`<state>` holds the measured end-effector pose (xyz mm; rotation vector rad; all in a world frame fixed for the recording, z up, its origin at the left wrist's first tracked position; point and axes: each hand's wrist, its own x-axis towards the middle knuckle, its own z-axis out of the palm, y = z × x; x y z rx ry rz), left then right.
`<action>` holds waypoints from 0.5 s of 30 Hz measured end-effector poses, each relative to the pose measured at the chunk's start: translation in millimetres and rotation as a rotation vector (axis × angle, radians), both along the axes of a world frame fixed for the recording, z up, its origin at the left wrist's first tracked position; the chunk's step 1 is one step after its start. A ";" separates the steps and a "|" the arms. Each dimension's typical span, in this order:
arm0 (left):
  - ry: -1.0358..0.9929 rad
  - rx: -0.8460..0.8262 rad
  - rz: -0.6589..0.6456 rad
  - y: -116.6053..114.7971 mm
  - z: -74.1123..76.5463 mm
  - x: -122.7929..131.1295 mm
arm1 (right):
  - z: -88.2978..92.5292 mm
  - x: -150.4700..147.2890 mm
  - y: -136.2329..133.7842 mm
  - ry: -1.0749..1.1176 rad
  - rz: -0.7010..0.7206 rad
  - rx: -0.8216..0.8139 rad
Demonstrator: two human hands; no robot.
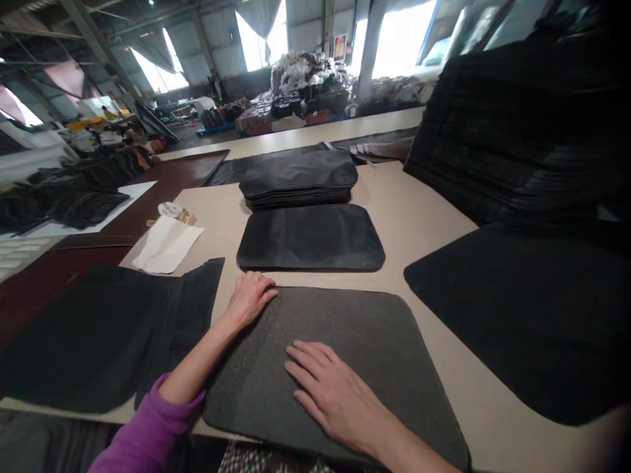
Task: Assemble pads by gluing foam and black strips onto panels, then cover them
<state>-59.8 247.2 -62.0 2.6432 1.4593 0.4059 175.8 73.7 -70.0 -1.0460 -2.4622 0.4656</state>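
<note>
A dark grey speckled pad (374, 341) with rounded corners lies flat on the tan table (419, 217) right in front of me. My left hand (249, 297) rests at the pad's far left corner, fingers curled over its edge. My right hand (330, 391) lies flat on the pad's middle, fingers stretched out and together. Just beyond the pad lies a black pad of the same shape (310, 238), and behind that a low stack of black pads (298, 180).
Black fabric sheets lie at the left (98, 328) and at the right (532, 309). A tall pile of black pieces (522, 125) rises at the right. A white paper piece (166, 244) lies at the left by a small object. Cluttered workshop tables stand behind.
</note>
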 end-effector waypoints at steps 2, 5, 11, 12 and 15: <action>-0.005 -0.028 0.001 2.9 0.6 1.1 | 1.2 0.5 0.6 0.018 0.000 0.008; -0.027 -0.072 -0.010 5.4 2.9 1.8 | 2.4 0.8 1.0 0.036 -0.004 0.016; -0.089 -0.133 -0.018 6.8 8.1 -0.2 | 3.0 1.5 0.6 0.013 0.000 -0.022; -0.088 -0.140 -0.026 7.9 8.7 -0.4 | 3.0 1.6 0.7 0.006 0.002 -0.031; -0.068 -0.144 -0.045 12.9 10.6 -0.2 | 2.9 1.9 1.3 -0.001 0.004 -0.044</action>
